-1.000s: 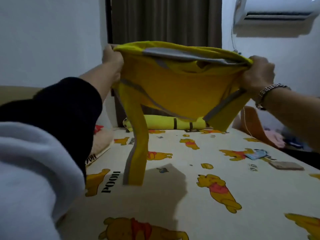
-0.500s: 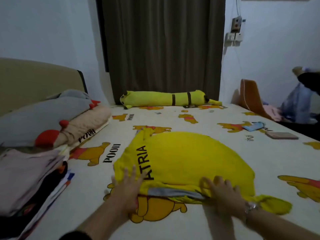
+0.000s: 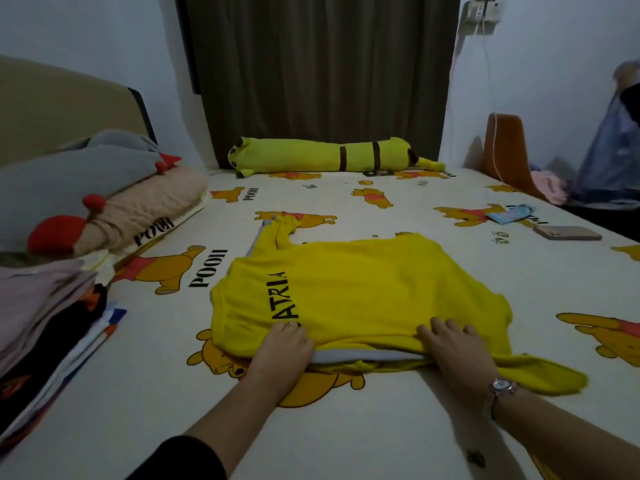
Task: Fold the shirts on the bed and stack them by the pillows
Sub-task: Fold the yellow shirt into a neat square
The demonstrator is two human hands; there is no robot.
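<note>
Your left hand (image 3: 284, 344) and right hand (image 3: 450, 344) lay flat, fingers spread, on the yellow shirt (image 3: 346, 292) spread beyond them on the bed (image 3: 381, 427); the sleeve outside your right hand risked bunching

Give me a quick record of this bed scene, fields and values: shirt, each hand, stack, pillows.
shirt: yellow shirt spread flat on the bed, not yet folded
left hand: left hand flat on the shirt's near edge
right hand: right hand flat on the same edge
stack: folded clothes at left
pillows: pillows beyond the stack
</note>
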